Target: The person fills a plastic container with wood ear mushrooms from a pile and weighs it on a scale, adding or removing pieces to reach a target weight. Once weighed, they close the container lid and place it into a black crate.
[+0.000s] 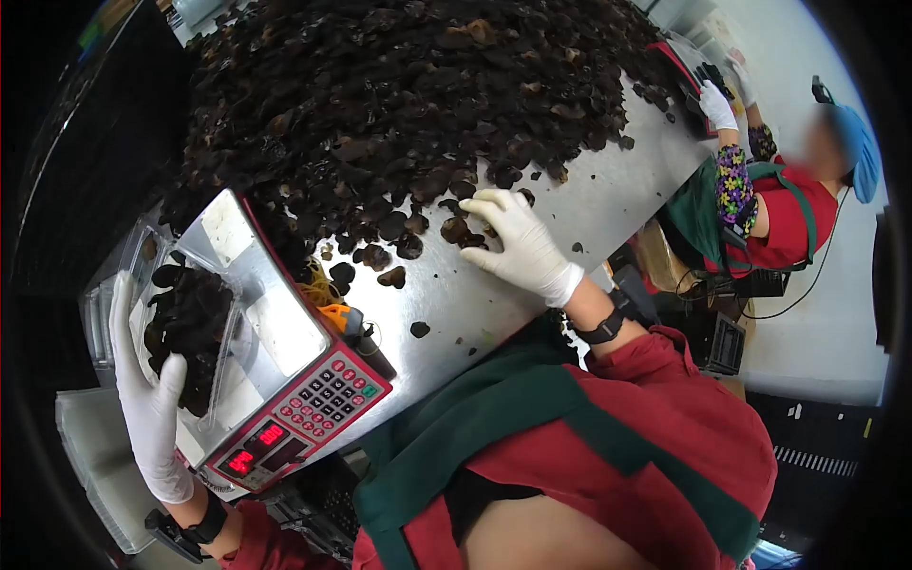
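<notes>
My left hand (147, 408), in a white glove, grips the near side of a clear plastic container (228, 366), thumb over its contents and fingers along the outside. Dark wood ear mushrooms (190, 323) fill the container, which sits on the metal pan (275, 318) of a red digital scale (318, 404) with lit red digits. My right hand (513, 242), also gloved, is over the steel table at the pile's near edge. Its thumb and fingers are apart, with a few loose mushroom pieces (456, 231) just beyond the fingertips.
A large heap of wood ear mushrooms (399, 95) covers much of the steel table (598, 195). An orange-handled tool (340, 316) and yellow rubber bands lie beside the scale. Stacked clear containers (95, 456) stand at left. Another person (779, 209) works by a second scale at right.
</notes>
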A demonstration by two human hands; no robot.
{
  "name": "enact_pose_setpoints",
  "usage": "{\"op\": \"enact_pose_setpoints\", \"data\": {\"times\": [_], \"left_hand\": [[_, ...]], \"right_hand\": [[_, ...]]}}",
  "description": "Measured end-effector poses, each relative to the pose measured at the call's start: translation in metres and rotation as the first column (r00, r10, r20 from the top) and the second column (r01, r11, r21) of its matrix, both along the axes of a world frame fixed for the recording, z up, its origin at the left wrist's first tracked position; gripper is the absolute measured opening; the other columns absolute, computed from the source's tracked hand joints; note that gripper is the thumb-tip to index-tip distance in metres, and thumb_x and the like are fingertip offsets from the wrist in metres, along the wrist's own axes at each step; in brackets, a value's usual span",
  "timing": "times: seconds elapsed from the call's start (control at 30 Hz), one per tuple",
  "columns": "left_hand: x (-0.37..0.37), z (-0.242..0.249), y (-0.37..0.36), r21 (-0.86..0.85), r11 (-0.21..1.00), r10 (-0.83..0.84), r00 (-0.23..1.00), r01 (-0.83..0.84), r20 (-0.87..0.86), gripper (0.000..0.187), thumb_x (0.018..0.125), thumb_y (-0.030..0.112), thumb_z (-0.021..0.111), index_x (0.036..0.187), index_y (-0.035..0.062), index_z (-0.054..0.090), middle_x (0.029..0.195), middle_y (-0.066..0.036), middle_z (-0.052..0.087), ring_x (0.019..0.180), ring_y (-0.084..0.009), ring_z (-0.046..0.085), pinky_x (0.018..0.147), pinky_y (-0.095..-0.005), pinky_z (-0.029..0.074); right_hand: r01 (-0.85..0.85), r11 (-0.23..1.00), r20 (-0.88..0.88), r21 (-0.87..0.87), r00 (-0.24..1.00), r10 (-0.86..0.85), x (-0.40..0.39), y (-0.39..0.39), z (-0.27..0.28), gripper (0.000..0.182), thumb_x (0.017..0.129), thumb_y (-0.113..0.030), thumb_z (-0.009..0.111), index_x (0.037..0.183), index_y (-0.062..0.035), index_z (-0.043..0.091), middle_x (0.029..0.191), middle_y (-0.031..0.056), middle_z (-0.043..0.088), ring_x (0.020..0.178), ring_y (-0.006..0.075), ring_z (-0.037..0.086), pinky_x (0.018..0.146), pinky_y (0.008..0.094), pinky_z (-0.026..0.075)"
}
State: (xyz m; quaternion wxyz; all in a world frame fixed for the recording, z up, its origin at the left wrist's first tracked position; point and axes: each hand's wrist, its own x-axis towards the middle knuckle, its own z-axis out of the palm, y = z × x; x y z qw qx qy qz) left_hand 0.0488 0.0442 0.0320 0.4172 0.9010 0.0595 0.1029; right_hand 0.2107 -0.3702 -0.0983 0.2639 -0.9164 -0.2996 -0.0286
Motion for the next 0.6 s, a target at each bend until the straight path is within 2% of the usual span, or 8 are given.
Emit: {"op": "enact_pose_setpoints", "data": {"times": [0.07, 0.13, 0.2, 0.27, 0.3, 0.33, 0.43, 0.6], "left_hand": [[0.015, 0.0, -0.012, 0.253, 0.967, 0.027, 0.998, -0.039, 0.052, 0.071, 0.091, 0.026, 0.062, 0.152, 0.003, 0.034, 0.157, -0.014, 0.035, 0.146, -0.0272, 0.032, 0.12, -0.0391, 0.02], [0.026, -0.007, -0.017, 0.424, 0.905, -0.036, 0.999, 0.022, 0.024, 0.07, 0.09, 0.029, 0.064, 0.15, 0.005, 0.038, 0.155, -0.017, 0.037, 0.145, -0.0317, 0.033, 0.119, -0.0413, 0.025], [0.029, -0.019, -0.021, 0.523, 0.85, -0.078, 0.997, 0.062, 0.008, 0.061, 0.091, 0.02, 0.062, 0.147, 0.0066, 0.043, 0.152, -0.017, 0.041, 0.142, -0.034, 0.036, 0.117, -0.0424, 0.028], [0.028, -0.026, -0.021, 0.533, 0.845, -0.066, 0.998, 0.049, 0.014, 0.056, 0.089, 0.016, 0.065, 0.142, 0.0058, 0.048, 0.148, -0.016, 0.045, 0.139, -0.0338, 0.04, 0.116, -0.0417, 0.03], [0.028, -0.026, -0.026, 0.561, 0.828, -0.051, 0.995, -0.007, 0.088, 0.043, 0.094, 0.02, 0.063, 0.133, 0.0019, 0.056, 0.136, -0.016, 0.055, 0.128, -0.0331, 0.052, 0.108, -0.0392, 0.039], [0.027, -0.027, -0.024, 0.566, 0.824, -0.052, 0.995, -0.008, 0.089, 0.043, 0.094, 0.02, 0.063, 0.133, 0.0019, 0.056, 0.136, -0.016, 0.055, 0.128, -0.0331, 0.052, 0.108, -0.0392, 0.039], [0.024, -0.032, -0.017, 0.561, 0.821, 0.06, 0.993, -0.107, 0.101, 0.03, 0.092, 0.002, 0.061, 0.122, 0.0004, 0.061, 0.118, -0.015, 0.061, 0.111, -0.0312, 0.058, 0.099, -0.0369, 0.043], [0.025, -0.029, -0.022, 0.551, 0.831, 0.031, 0.996, -0.075, 0.089, 0.033, 0.093, 0.003, 0.059, 0.126, 0.0012, 0.059, 0.122, -0.015, 0.06, 0.114, -0.0314, 0.057, 0.101, -0.037, 0.042]], "right_hand": [[0.007, 1.0, 0.004, 0.024, 1.0, -0.007, -0.009, 0.006, -0.012, 0.059, 0.075, -0.03, 0.078, 0.129, -0.0123, 0.059, 0.128, 0.0119, 0.054, 0.118, 0.0329, 0.05, 0.101, 0.0432, 0.043], [0.038, 0.999, 0.131, -0.037, 0.991, -0.033, -0.015, 0.017, -0.014, 0.061, 0.076, -0.029, 0.077, 0.131, -0.013, 0.058, 0.13, 0.011, 0.054, 0.121, 0.0327, 0.049, 0.105, 0.0448, 0.037], [0.036, 0.998, 0.213, -0.042, 0.977, -0.027, -0.008, 0.02, -0.02, 0.052, 0.079, -0.03, 0.074, 0.126, -0.014, 0.061, 0.123, 0.0081, 0.059, 0.116, 0.0293, 0.052, 0.104, 0.0441, 0.035], [-0.05, 0.988, 0.255, -0.147, 0.963, 0.087, 0.001, 0.018, -0.031, 0.04, 0.082, -0.032, 0.072, 0.117, -0.0143, 0.065, 0.112, 0.004, 0.062, 0.106, 0.0259, 0.055, 0.101, 0.0451, 0.035], [-0.069, 0.985, 0.354, -0.157, 0.927, 0.121, 0.005, 0.018, -0.028, 0.03, 0.082, -0.029, 0.071, 0.107, -0.0133, 0.066, 0.097, 0.0034, 0.06, 0.094, 0.0236, 0.056, 0.087, 0.0419, 0.043], [-0.069, 0.986, 0.356, -0.151, 0.927, 0.119, 0.012, 0.016, -0.033, 0.03, 0.082, -0.029, 0.071, 0.107, -0.0133, 0.066, 0.097, 0.0034, 0.06, 0.094, 0.0236, 0.056, 0.087, 0.0419, 0.043], [-0.209, 0.975, 0.287, -0.078, 0.932, 0.222, 0.032, 0.013, -0.039, 0.024, 0.084, -0.018, 0.067, 0.107, -0.011, 0.065, 0.095, 0.0058, 0.06, 0.089, 0.0259, 0.059, 0.073, 0.0371, 0.051], [-0.247, 0.961, 0.288, 0.122, 0.936, 0.203, 0.046, 0.02, -0.023, 0.028, 0.085, -0.004, 0.06, 0.112, -0.0088, 0.065, 0.103, 0.0052, 0.065, 0.086, 0.0238, 0.066, 0.073, 0.0348, 0.055]]}}
